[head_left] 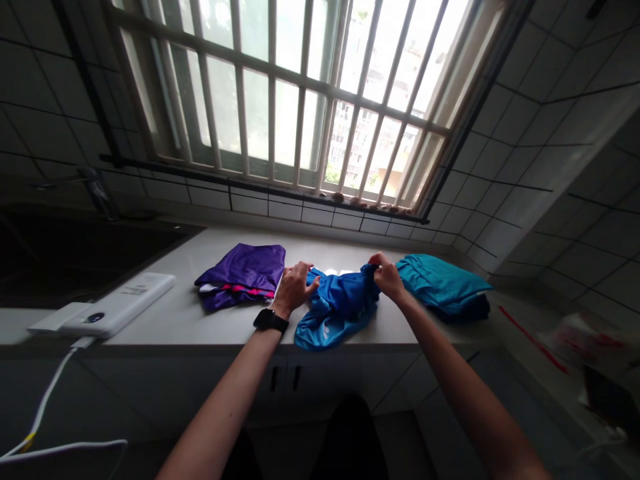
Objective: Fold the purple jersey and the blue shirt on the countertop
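Note:
A crumpled blue garment (345, 293) with a small white mark near its lower edge lies at the counter's front, its lower part slightly over the edge. Pinched in my right hand (387, 277) is the garment's upper right end, slightly raised. At its upper left edge rests my left hand (295, 287), thumb and fingers apart, with a black watch on the wrist. Left of that hand is a folded purple garment (250, 267) with pink and white trim. A folded teal garment (440, 280), with dark blue cloth under it, sits beyond my right hand.
A white power bank (120, 307) with a white cable (50, 387) lies on the left of the white counter (190, 327). Behind it are a dark sink (60, 260) and a faucet (97, 193). A barred window (290, 100) is ahead; a red strip (533, 339) lies right.

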A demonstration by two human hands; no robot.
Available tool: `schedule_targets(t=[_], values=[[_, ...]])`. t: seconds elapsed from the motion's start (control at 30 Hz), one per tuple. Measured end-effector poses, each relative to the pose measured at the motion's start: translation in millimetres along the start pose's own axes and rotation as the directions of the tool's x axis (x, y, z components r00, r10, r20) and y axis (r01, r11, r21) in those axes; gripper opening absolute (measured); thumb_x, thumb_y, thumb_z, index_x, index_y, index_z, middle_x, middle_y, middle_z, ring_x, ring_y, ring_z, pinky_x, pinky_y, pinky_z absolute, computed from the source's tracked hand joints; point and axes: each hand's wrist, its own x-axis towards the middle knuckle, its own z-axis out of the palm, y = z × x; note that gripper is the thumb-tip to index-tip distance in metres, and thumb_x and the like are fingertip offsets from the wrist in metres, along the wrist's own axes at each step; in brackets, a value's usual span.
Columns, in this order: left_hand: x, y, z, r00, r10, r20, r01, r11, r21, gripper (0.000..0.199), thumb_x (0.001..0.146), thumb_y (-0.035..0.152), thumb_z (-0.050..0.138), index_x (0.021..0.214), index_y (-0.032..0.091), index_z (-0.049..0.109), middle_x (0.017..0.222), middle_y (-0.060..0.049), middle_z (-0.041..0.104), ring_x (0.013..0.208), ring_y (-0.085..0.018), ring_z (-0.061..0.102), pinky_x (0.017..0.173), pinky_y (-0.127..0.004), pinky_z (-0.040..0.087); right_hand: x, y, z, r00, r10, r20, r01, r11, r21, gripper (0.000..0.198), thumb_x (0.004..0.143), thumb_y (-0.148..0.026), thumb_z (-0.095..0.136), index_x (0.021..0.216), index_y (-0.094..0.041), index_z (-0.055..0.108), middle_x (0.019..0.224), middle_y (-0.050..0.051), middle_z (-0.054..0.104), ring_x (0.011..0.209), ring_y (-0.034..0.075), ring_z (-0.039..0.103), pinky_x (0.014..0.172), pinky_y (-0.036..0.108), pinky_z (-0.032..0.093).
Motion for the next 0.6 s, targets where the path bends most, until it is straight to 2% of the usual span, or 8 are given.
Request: schedule_targets(t=[0.1,0.17,0.23,0.27,0.33,0.4,0.47,0.6], values=[[0,2,-2,0.999,0.043,0.024,-0.044,0.999,0.03,0.042,0.093,0.042,0.062,0.129,0.018,0.062,0.121,-0.014,0.072,0.115,-0.032,0.067,0.102,-0.046,0.046,-10,-3,3,1.0,0.008,-0.021,-0.002,0.969,0.247,0.026,0.071,-0.02,0.056,0.097,-0.025,0.053,0.081,-0.002,0.059,0.08,0.018,0.06,0.076,0.03,0.05],[-1,4,-3,0.992,0.104,0.071,-0.107,0.994,0.032,0.05,0.091,0.043,0.066,0.134,0.018,0.062,0.125,-0.014,0.072,0.119,-0.034,0.066,0.104,-0.047,0.046,-16,-6,2,0.974,-0.015,0.226,-0.074,0.923,0.379,0.033,0.07,-0.024,0.061,0.103,-0.025,0.054,0.077,-0.004,0.056,0.071,0.016,0.055,0.066,0.026,0.047],[-2,4,-2,0.976,0.173,0.129,-0.176,0.984,0.013,0.056,0.088,0.041,0.07,0.139,0.019,0.061,0.13,-0.014,0.071,0.123,-0.033,0.064,0.106,-0.047,0.045,-21,-7,1,0.854,-0.062,0.516,-0.14,0.928,0.344,0.036,0.068,-0.023,0.063,0.104,-0.023,0.06,0.077,-0.003,0.057,0.071,0.016,0.055,0.066,0.027,0.047],[-2,4,-1,0.965,0.201,0.167,-0.203,0.979,-0.003,0.056,0.088,0.037,0.07,0.14,0.02,0.061,0.131,-0.013,0.071,0.124,-0.032,0.064,0.106,-0.046,0.045,-23,-8,1,0.821,-0.054,0.568,-0.126,0.954,0.273,0.034,0.068,-0.02,0.062,0.102,-0.022,0.062,0.079,-0.001,0.059,0.074,0.017,0.057,0.069,0.028,0.048],[-3,4,1,0.94,0.226,0.254,-0.225,0.974,-0.035,0.051,0.089,0.03,0.067,0.139,0.023,0.063,0.125,-0.011,0.074,0.12,-0.029,0.067,0.106,-0.043,0.046,-26,-8,4,0.907,0.0,0.42,-0.038,0.996,0.084,0.029,0.068,-0.013,0.056,0.095,-0.021,0.065,0.087,0.003,0.061,0.084,0.019,0.059,0.08,0.031,0.051],[-3,4,4,0.925,0.22,0.311,-0.219,0.975,-0.04,0.039,0.092,0.023,0.06,0.131,0.024,0.068,0.116,-0.009,0.077,0.112,-0.027,0.069,0.104,-0.043,0.045,-26,-6,7,0.997,0.003,0.079,0.005,0.995,-0.102,0.031,0.068,-0.007,0.049,0.091,-0.021,0.064,0.096,0.007,0.06,0.092,0.022,0.06,0.091,0.034,0.051],[-2,3,4,0.927,0.209,0.311,-0.217,0.976,-0.01,0.027,0.094,0.02,0.056,0.115,0.022,0.072,0.11,-0.01,0.077,0.105,-0.027,0.07,0.104,-0.044,0.044,-24,-2,7,0.985,-0.015,-0.17,-0.02,0.979,-0.205,0.034,0.069,-0.003,0.044,0.092,-0.021,0.062,0.103,0.01,0.059,0.098,0.024,0.06,0.098,0.036,0.05],[0,2,2,0.962,0.168,0.215,-0.185,0.981,0.059,0.017,0.094,0.017,0.055,0.097,0.021,0.071,0.104,-0.011,0.074,0.101,-0.028,0.068,0.101,-0.046,0.044,-15,14,-5,0.922,0.024,-0.386,-0.143,0.949,-0.281,0.039,0.073,-0.001,0.04,0.101,-0.02,0.06,0.111,0.013,0.056,0.103,0.026,0.059,0.103,0.039,0.048]])
